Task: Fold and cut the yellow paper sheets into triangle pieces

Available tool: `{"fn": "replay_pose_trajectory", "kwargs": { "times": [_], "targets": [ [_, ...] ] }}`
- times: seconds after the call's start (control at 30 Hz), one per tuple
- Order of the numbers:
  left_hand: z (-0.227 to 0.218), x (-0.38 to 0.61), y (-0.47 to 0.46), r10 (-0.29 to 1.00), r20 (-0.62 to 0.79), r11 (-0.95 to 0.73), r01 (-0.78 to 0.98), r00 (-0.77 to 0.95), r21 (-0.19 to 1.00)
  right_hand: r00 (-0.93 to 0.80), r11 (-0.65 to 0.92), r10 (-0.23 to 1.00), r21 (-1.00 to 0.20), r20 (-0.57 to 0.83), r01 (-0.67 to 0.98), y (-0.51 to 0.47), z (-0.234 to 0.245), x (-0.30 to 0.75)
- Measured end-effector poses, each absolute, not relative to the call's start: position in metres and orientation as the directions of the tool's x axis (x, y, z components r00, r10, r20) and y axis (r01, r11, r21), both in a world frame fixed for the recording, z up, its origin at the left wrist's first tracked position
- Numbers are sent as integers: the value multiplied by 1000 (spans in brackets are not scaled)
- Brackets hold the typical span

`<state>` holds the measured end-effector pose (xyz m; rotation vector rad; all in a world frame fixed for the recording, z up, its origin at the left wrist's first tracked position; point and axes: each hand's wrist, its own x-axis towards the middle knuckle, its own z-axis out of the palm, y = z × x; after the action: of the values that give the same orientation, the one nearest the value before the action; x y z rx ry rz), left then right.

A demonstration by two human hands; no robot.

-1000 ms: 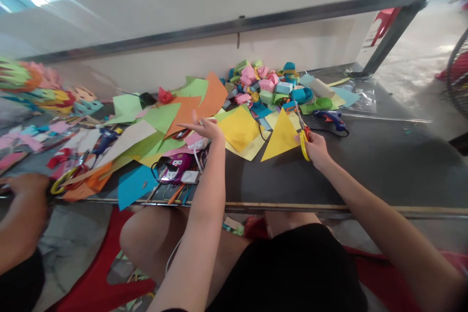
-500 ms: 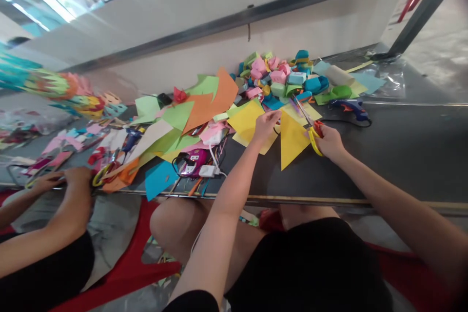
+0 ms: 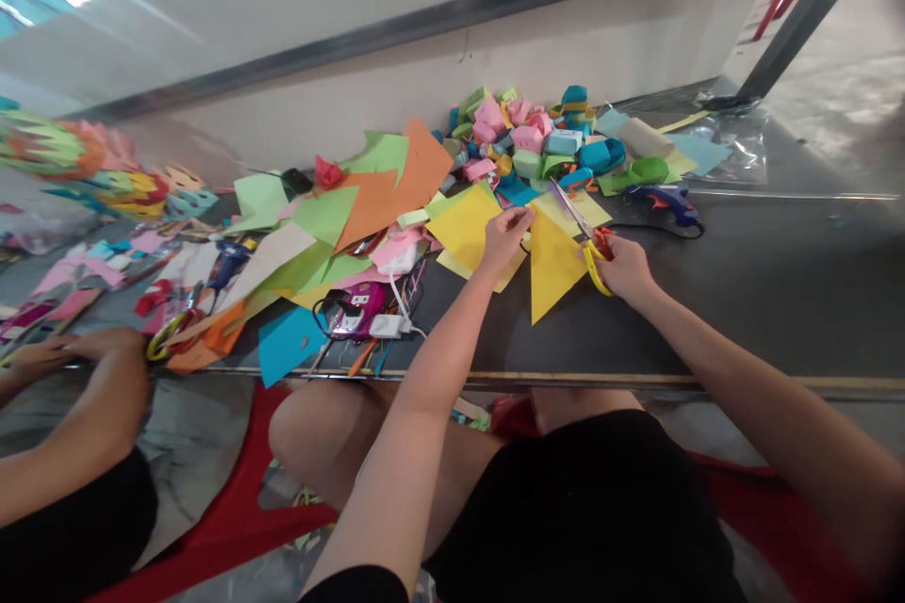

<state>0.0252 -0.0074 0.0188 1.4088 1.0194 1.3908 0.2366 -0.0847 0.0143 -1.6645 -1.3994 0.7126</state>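
Right of the frame's centre, the left hand (image 3: 503, 240) has its fingers pinched on the upper corner of a yellow paper triangle (image 3: 553, 266) over the bench (image 3: 778, 301). Farther right, the right hand (image 3: 626, 267) has its fingers curled around the handles of scissors (image 3: 585, 231), blades pointing upper left.

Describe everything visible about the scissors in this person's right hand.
The scissors have slim, metallic-looking blades, seemingly nearly shut, and red-and-yellow handles, plastic by their look. The right hand grips the handles over the dark table, tips pointing forward and leftward. A yellow paper triangle is just left of the handles; contact is unclear.
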Motion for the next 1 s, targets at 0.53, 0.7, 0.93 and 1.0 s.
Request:
{"fn": "replay_pose_trajectory", "kwargs": {
  "times": [0.53,0.7,0.93,1.0],
  "targets": [
    [23,26,-6,986,154,-163,-169,-63,972,216,-60,972,-788,94,613,-95,38,230],
    [27,28,-11,980,186,-196,-168,-69,966,220,-79,973,-787,74,612,-97,40,228],
    [33,27,-13,985,145,-160,-185,-92,970,231,-94,972,-813,51,575,-99,45,226],
    [32,28,-12,984,130,-150,-173,-123,973,228,-89,972,-816,53,571,-98,44,227]
  ]
}}
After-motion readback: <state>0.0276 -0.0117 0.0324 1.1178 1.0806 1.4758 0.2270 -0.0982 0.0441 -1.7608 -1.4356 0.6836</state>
